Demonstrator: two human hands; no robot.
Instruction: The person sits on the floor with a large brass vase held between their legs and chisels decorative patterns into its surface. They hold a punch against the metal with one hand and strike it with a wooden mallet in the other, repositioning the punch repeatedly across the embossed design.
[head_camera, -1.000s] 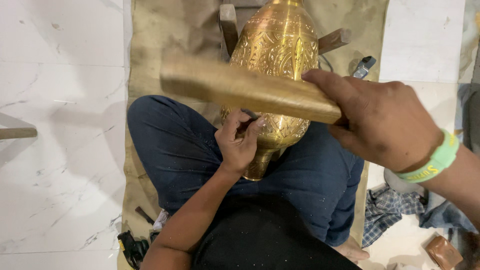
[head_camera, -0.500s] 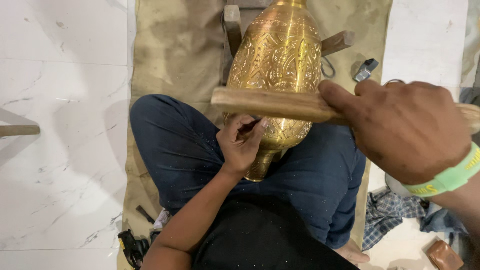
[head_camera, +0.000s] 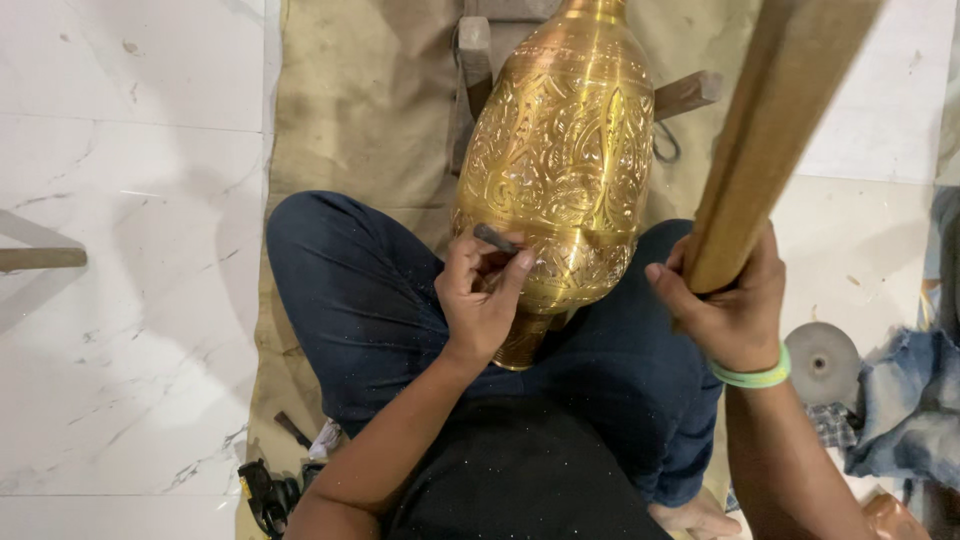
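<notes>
A large engraved brass vase (head_camera: 560, 170) lies across my lap, its neck pointing away from me and its foot near my belly. My left hand (head_camera: 482, 300) pinches a small dark chisel (head_camera: 497, 240) with its tip against the vase's lower body. My right hand (head_camera: 728, 305) grips a long wooden mallet stick (head_camera: 775, 120), which rises steeply up and away to the frame's top right corner. I sit cross-legged in dark blue trousers.
A tan cloth (head_camera: 370, 110) covers the white marble floor (head_camera: 120, 150) under me. A wooden cradle (head_camera: 688, 93) props the vase. A grey round disc (head_camera: 822, 362) and blue rags (head_camera: 905, 400) lie at right; dark tools (head_camera: 265, 490) at lower left.
My right hand has swung the wooden stick from lying across the vase to a raised, steep angle at the right. The left hand and chisel stay on the vase.
</notes>
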